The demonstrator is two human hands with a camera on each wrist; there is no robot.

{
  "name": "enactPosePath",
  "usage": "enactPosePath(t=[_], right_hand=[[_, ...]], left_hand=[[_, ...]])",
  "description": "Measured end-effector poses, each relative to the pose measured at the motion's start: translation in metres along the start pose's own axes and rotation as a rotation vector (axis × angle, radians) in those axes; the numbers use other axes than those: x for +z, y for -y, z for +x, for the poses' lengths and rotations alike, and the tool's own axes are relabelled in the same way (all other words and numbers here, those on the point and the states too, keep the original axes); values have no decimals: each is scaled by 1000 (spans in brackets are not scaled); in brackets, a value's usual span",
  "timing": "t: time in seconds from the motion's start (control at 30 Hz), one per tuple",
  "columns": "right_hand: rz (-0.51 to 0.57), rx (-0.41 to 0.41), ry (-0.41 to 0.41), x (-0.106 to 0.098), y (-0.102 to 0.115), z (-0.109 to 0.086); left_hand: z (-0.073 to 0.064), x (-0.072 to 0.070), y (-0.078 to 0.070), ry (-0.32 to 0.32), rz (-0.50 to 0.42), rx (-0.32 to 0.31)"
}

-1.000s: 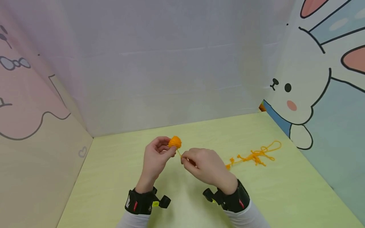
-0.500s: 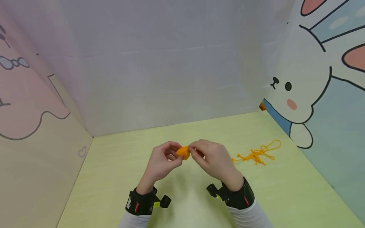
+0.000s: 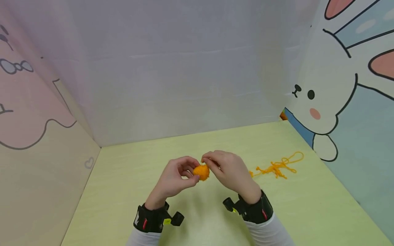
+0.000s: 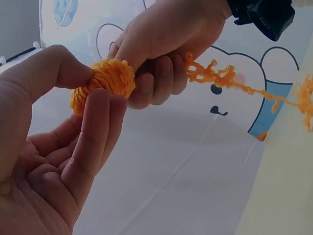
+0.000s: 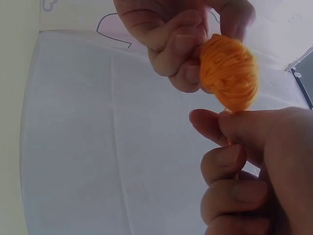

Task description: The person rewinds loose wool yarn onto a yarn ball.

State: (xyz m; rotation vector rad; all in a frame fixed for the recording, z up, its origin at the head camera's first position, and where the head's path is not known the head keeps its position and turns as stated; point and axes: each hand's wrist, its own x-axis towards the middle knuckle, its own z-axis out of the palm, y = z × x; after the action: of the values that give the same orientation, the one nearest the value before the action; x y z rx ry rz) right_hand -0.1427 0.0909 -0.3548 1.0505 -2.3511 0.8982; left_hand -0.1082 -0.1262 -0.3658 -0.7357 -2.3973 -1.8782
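A small orange ball of yarn (image 3: pixel 201 172) is held above the table between the thumb and fingertips of my left hand (image 3: pixel 180 176). Its wound strands show clearly in the left wrist view, where the ball (image 4: pixel 108 83) sits against thumb and fingers. Close beside it, my right hand (image 3: pixel 229 171) pinches the orange strand (image 5: pixel 230 142) that runs from the ball, thumb against index finger, with the other fingers curled in. A tangled, knotted length of the yarn (image 3: pixel 277 167) trails over the table to the right of that hand.
The pale yellow-green table (image 3: pixel 129 177) is bordered by a plain whitish back wall (image 3: pixel 184 85). Printed panels stand on both sides, the right one with a cartoon rabbit (image 3: pixel 323 102). Each wrist wears a black camera band (image 3: pixel 150 218).
Both hands have come closer together, the left moving right with the ball. The ball has turned, and the right fingers have gone from below its right side to above it.
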Motion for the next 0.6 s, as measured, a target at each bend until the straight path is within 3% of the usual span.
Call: enactPosePath(t=[0.2, 0.37, 0.47, 0.6], right_hand=[[-19, 54, 153, 7, 2, 0], [-14, 36, 249, 13, 6, -1], [-3, -3, 268, 14, 10, -1], [-12, -44, 253, 11, 13, -3]], left_hand=[[-1, -3, -1, -20, -214, 45], [1, -4, 3, -161, -366, 33], [3, -4, 6, -286, -366, 5], [6, -5, 13, -432, -278, -28]])
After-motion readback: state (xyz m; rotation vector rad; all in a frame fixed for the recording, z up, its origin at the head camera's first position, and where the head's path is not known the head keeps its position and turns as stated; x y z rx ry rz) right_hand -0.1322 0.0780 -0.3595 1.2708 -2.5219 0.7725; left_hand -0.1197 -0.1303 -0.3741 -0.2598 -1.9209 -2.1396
